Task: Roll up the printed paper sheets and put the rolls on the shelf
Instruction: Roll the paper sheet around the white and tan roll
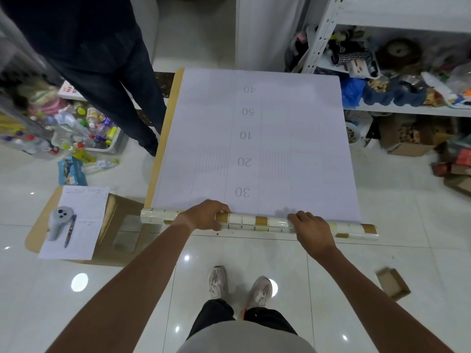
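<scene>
Where the matte sheet (254,138) curls, both hands' (left hand (204,215), right hand (312,229)) grip around the glossy checkered roll (254,222)

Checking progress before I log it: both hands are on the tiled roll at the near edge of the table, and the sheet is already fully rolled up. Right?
Not quite. Both the left hand and right hand do grip the tiled roll at the near edge of the table, but the head view shows the sheet mostly flat, printed numbers still showing; only its near end is rolled.

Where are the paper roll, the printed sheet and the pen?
paper roll (257,222), head view, patterned middle between the hands
printed sheet (257,138), head view, flat middle near the numbers
pen (69,231), head view, mid-barrel
</scene>
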